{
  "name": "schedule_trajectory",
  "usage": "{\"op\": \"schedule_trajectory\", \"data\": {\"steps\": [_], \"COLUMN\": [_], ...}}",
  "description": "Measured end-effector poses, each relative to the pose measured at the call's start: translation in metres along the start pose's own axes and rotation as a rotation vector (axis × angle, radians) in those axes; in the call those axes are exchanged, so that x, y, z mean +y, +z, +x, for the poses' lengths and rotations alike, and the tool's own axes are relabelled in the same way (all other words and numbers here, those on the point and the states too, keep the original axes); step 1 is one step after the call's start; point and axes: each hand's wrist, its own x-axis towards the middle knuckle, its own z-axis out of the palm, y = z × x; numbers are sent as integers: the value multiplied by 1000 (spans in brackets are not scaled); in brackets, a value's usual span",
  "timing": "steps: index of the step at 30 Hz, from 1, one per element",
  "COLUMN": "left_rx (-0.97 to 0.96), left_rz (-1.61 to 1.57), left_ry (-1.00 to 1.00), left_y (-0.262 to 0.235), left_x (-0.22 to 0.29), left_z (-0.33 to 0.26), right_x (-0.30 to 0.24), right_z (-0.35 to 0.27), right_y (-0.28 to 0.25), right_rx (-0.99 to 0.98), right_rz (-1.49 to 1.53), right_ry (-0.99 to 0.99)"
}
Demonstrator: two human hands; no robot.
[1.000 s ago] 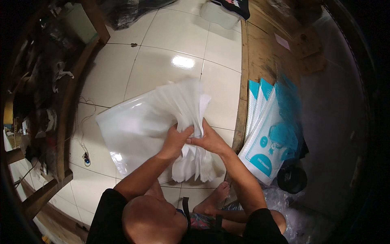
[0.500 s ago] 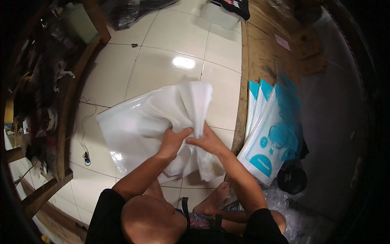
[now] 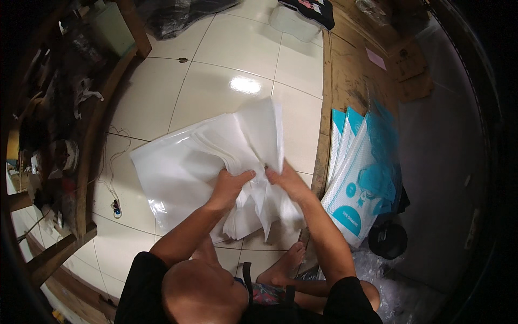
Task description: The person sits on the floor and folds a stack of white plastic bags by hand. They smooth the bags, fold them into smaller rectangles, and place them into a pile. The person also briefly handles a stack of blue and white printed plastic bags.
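A bundle of thin white sheets [image 3: 220, 135] is bunched up in front of me on top of a glossy white plastic sheet [image 3: 156, 162] on the tiled floor. My left hand [image 3: 229, 186] is closed on the middle of the bundle, thumb on top and fingers hidden underneath. To its right, my right hand [image 3: 287, 182] pinches the right-hand part of the bundle, its thumb at a crease. Between the two thumbs the sheets are gathered into folds, and their loose edges fan out toward my feet.
Patterned white-and-turquoise plastic bags [image 3: 356, 189] lie on a wooden board [image 3: 345, 70] at right, with a black round object [image 3: 388, 240] nearby. A wooden frame [image 3: 102, 124] runs along the left. Thin cords [image 3: 112, 178] trail on the tiles. A translucent bin [image 3: 294, 24] stands at the back.
My right hand has shifted slightly right, away from my left thumb, and the upright fold of sheets has opened out flatter to the right. My left hand has barely moved.
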Motion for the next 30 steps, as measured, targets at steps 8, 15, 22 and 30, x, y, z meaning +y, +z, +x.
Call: {"op": "schedule_trajectory", "data": {"steps": [8,15,22,30], "left_rx": [-166,-7,-50,6], "left_rz": [-154,-32,-198,-3], "left_ry": [-75,-63,-26,-98], "left_y": [-12,1,3,14], "left_x": [-5,8,0,10], "left_z": [9,1,5,-1], "right_x": [8,8,6,8], "right_z": [4,5,1,1], "right_y": [1,0,3,6], "right_rx": [-47,-15,-69,-18], "right_rz": [11,98,106,30], "right_ry": [-129,-95,-124,-196]}}
